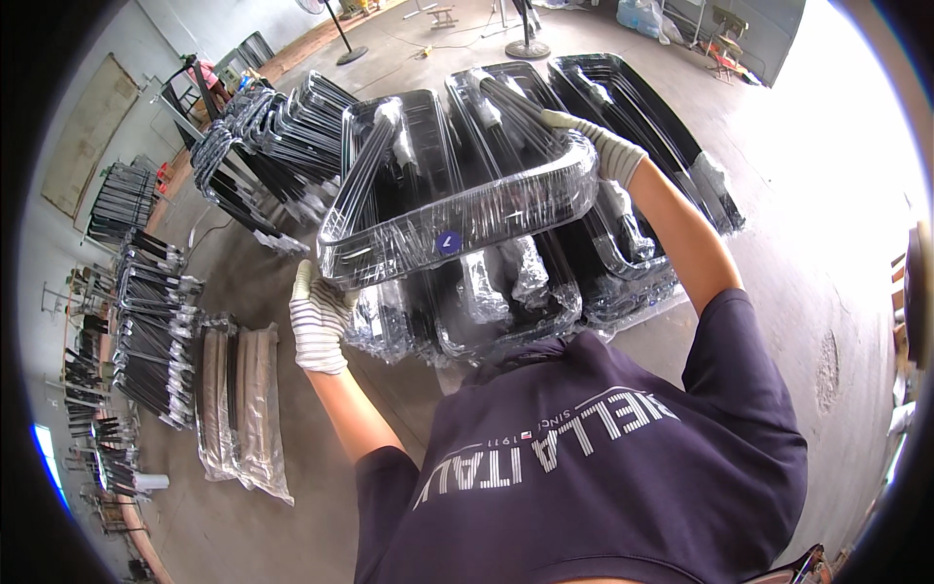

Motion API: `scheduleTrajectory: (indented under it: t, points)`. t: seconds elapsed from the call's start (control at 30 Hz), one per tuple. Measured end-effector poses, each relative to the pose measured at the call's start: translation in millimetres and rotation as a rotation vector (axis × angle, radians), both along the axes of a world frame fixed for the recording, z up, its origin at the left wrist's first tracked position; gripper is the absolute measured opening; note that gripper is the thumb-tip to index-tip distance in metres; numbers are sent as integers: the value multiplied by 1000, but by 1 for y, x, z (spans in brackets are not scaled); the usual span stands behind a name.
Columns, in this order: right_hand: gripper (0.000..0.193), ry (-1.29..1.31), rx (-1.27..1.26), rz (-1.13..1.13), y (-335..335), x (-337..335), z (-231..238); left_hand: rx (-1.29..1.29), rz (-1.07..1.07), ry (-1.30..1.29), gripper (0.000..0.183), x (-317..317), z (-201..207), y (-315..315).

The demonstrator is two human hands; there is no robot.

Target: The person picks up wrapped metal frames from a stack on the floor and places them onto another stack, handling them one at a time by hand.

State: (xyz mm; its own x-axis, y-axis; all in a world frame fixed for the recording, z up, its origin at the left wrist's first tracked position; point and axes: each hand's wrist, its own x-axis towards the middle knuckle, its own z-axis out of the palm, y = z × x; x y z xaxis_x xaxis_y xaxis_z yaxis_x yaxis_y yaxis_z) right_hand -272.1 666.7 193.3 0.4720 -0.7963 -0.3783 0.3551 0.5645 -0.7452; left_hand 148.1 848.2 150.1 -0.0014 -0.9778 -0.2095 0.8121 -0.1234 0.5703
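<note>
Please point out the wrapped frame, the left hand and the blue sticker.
wrapped frame (506,209): head view, on its near long bar.
left hand (319,321): head view, on the glove's back.
blue sticker (449,242): head view, on its middle.

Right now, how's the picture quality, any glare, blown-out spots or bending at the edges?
Head view: the right rim is blown out to white over the concrete floor; glare streaks the plastic wrap on the black frame held by the gloved left hand and right hand; fisheye bends straight edges toward a black rim; the centre is sharp.
</note>
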Motion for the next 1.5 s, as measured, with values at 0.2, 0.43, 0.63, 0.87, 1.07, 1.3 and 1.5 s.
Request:
scheduleTrajectory:
  t: [0.2, 0.43, 0.63, 0.87, 1.07, 1.3, 1.5]
  points:
    - [30, 33, 8, 39, 1, -8, -16, -21, -53, -300, 50, -9, 2, -1]
    - [44, 344, -71, -39, 63, -20, -102, 301, -85, -292, 47, -44, -120, 32]
    - [69, 488, -135, -131, 68, -23, -246, 667, -132, -429, 13, -68, -255, 30]
    - [58, 575, -138, -372, 68, -19, -301, 819, -13, -483, 34, -81, -369, 23]
    - [73, 841, -186, -225, 103, -23, -294, 942, -57, -340, 63, -89, -315, 35]
    - [47, 864, 122, -198, 117, -35, -322, 921, -151, -216, 24, -90, -304, 22]
    - [36, 1156, -61, -229, 123, -7, -299, 910, -203, -423, 25, -81, -324, 26]
